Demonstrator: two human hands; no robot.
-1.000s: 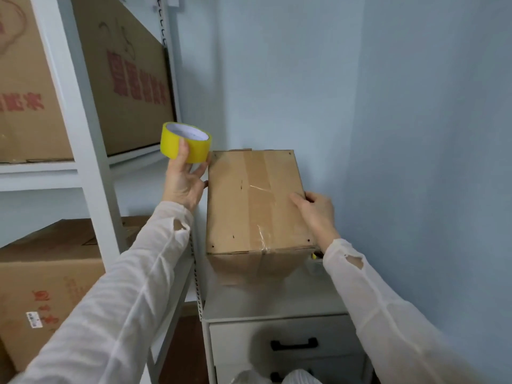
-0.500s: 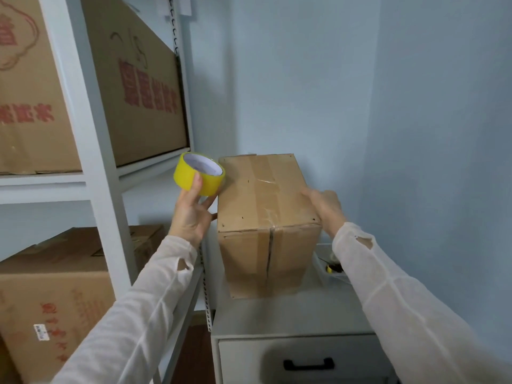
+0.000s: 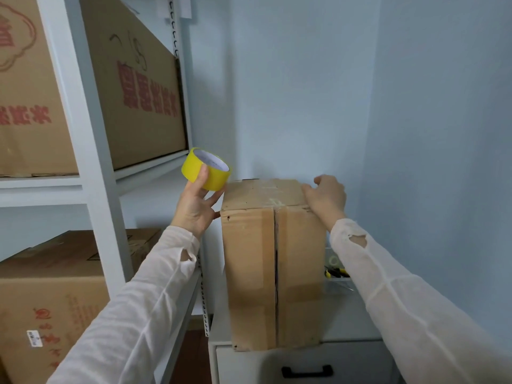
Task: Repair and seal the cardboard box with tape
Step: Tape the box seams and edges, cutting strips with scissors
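Pale blue walls (image 3: 304,92) close this corner round a white tabletop (image 3: 346,320). The fingers (image 3: 203,173) of my left hand (image 3: 194,206) are curled round the yellow tape roll (image 3: 206,169), thumb on its outer face, just left of the cardboard box (image 3: 249,273). My right hand (image 3: 327,198) bends over the box's top right edge, gripping it. Below, the box stands on end on the tabletop, its front seam split. It looks light, soft-walled and tippy; I'd steady it by the top corners, not the loose flaps. Further left stands a shelf (image 3: 83,134) of cartons (image 3: 144,92).
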